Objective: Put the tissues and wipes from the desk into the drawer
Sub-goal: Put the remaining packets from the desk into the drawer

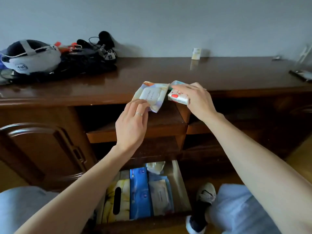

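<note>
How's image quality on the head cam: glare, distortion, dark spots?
Head view: soft glare on the glossy brown wooden desk top, reflecting the small cream box; wide-angle bowing of the desk edge; shelves under the desk in deep shadow; open wooden drawer well lit; both hands sharp.

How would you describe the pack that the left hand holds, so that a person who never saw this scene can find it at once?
Start at the front edge of the dark wooden desk, above the open drawer. Two hands hold packs there; the left hand pinches the wipes pack by its lower edge. It is the larger, flat, pastel one with a white flap label, unlike the small white-and-red tissue pack in the right hand.
</note>
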The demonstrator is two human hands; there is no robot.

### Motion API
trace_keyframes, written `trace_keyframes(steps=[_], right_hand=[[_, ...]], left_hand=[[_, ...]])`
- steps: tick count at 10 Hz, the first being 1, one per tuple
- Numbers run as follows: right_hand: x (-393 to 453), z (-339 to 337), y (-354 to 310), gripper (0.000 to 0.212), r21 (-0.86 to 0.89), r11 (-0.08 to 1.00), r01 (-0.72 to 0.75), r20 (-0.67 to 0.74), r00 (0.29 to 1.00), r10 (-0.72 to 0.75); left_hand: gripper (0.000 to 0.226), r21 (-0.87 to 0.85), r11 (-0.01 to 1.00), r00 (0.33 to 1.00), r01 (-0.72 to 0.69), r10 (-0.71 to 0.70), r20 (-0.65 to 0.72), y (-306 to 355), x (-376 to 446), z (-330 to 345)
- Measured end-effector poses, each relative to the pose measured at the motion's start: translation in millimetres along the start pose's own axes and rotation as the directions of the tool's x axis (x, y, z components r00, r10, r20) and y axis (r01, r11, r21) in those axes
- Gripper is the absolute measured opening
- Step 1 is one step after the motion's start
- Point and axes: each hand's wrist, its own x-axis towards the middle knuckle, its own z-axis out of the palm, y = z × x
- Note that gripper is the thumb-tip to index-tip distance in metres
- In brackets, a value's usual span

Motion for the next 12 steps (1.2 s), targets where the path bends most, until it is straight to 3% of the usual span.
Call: trace_keyframes(steps=[1,2,3,4,5,6,7,8,9,10,11,12], right_hand=[[-19,-8,-5,0.062,-0.034,0.999,0.008,-0.125,0.992,-0.012],[-61,-1,-18,0.056,0.206,0.978,0.020,-0.244,0.969,0.032],[-127,35,-52,0.044,0.841,0.465,-0.277,0.006,0.864,0.504],[-187,100,-70,0.032,0.714,-0.083,-0.695,0.520,0.447,0.728],[-236,166,-67,0.039,0.434,-0.287,-0.854,0.683,0.104,0.723],[-264,211,-63,0.043,0.286,-0.351,-0.892,0.685,-0.065,0.725],[-280,241,-61,0.044,0.153,-0.300,-0.942,0.770,-0.077,0.633],[-293,265,-57,0.038,0.127,-0.255,-0.958,0.766,-0.069,0.639],[-299,281,-62,0.040,0.066,-0.310,-0.949,0.787,-0.141,0.601],[-299,290,-63,0.036,0.188,-0.151,-0.970,0.592,-0.011,0.806],[-302,284,-65,0.041,0.239,0.359,-0.902,0.350,0.425,0.835],[-306,291,-76,0.032,0.127,0.573,-0.809,0.512,0.549,0.661]], left_hand=[[0.022,-0.044,0.997,0.996,-0.069,0.066,-0.059,1,-36,-18],[0.020,-0.042,0.990,0.990,-0.131,0.129,-0.061,-8,-84,-26],[0.020,-0.021,0.997,0.997,-0.079,0.080,0.016,-25,-139,-20],[0.019,0.029,0.997,0.987,0.065,-0.068,0.145,-33,-186,-6],[0.017,0.061,0.990,0.957,0.129,-0.140,0.254,-39,-219,8],[0.013,0.095,0.972,0.916,0.214,-0.233,0.327,-47,-236,20],[0.012,0.122,0.955,0.884,0.272,-0.298,0.362,-53,-248,23],[0.018,0.140,0.942,0.872,0.306,-0.337,0.355,-59,-259,24],[0.021,0.146,0.929,0.856,0.340,-0.370,0.361,-66,-270,25],[0.022,0.152,0.924,0.853,0.351,-0.383,0.356,-71,-275,26],[0.023,0.165,0.919,0.851,0.359,-0.395,0.347,-69,-274,29],[0.025,0.147,0.923,0.858,0.357,-0.386,0.338,-66,-270,34]])
